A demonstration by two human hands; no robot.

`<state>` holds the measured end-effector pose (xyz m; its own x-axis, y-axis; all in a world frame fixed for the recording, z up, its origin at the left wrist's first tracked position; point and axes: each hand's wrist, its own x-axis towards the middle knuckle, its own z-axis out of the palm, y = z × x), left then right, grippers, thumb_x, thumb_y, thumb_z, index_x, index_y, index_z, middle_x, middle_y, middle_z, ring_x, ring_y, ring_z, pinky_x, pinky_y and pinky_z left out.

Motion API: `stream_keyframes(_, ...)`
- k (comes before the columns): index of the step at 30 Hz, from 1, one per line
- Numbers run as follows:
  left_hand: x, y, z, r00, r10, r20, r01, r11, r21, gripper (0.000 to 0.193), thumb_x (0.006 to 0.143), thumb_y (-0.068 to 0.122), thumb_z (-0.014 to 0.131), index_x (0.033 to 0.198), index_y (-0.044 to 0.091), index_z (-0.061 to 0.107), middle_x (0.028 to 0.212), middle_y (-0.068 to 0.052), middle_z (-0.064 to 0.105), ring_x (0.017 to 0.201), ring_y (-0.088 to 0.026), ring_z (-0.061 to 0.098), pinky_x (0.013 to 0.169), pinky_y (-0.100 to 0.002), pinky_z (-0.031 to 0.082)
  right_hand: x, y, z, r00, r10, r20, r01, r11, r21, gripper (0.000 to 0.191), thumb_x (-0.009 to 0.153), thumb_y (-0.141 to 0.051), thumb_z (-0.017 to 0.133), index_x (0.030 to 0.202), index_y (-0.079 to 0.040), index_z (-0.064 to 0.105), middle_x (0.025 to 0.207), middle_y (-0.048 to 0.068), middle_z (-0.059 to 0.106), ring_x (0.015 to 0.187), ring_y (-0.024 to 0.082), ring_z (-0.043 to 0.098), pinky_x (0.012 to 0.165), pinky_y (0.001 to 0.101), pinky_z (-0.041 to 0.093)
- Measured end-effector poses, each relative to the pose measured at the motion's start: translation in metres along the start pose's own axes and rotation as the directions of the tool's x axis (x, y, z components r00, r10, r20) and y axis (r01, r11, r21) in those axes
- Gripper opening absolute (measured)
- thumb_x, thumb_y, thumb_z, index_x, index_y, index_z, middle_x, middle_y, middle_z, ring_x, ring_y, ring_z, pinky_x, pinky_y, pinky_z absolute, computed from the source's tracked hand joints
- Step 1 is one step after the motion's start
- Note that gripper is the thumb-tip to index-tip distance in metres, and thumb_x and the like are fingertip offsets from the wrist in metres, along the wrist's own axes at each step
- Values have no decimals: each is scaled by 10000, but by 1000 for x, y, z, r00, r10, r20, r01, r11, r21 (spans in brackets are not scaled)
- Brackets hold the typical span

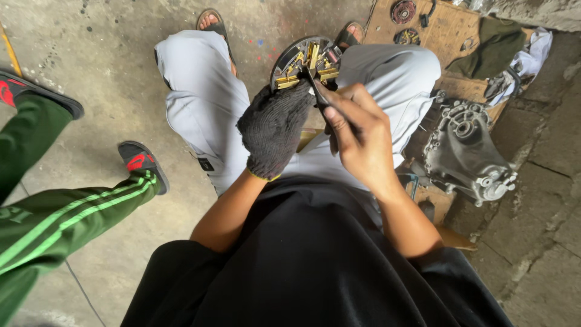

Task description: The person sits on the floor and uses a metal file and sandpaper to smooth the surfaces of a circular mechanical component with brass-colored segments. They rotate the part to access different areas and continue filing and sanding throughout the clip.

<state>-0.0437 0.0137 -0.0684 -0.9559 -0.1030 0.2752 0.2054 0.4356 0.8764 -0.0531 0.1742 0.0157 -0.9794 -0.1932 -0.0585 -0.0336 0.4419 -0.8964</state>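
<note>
Gloved left hand [273, 127] grips your round brass-fitted plate [305, 60], right hand [357, 136] pinches a thin tool [316, 91]; likely rigid, delicate contacts, so hold its rim.

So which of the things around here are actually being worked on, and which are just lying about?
In hand:
- round part with brass fittings, held by the gloved left hand
- thin dark tool, in the bare right hand

Lying about:
- grey metal housing
- wooden board with round parts
- rags
</note>
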Motion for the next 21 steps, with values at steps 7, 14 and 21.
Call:
stream_keyframes(7,-18,-25,24,975,-221,-7,190,853,-487,256,912,19,748,1167,34,749,1110,-90,773,985,-215,743,906,-323,596,-1,1,2,989,148,11,-148,986,72,269,1066,-30,594,1315,-18,693,971,43,571,561,86,562,494,253,464)
stream_keyframes(14,-26,-33,30,985,-172,-17,161,949,-272,237,921,-55,739,1154,-11,736,1104,-107,768,963,-204,750,880,-304,607,1,4,9,994,112,-9,-112,992,-58,300,1034,-13,613,1324,-42,686,931,76,549,644,152,582,592,290,488)
stream_keyframes(21,-20,-25,26,986,-155,-68,127,943,-307,243,934,-71,742,1170,-19,729,1121,-113,765,996,-198,750,923,-300,602,-1,6,15,973,228,34,-226,972,-67,348,1003,0,616,1338,-74,671,956,89,552,648,171,589,613,278,481)
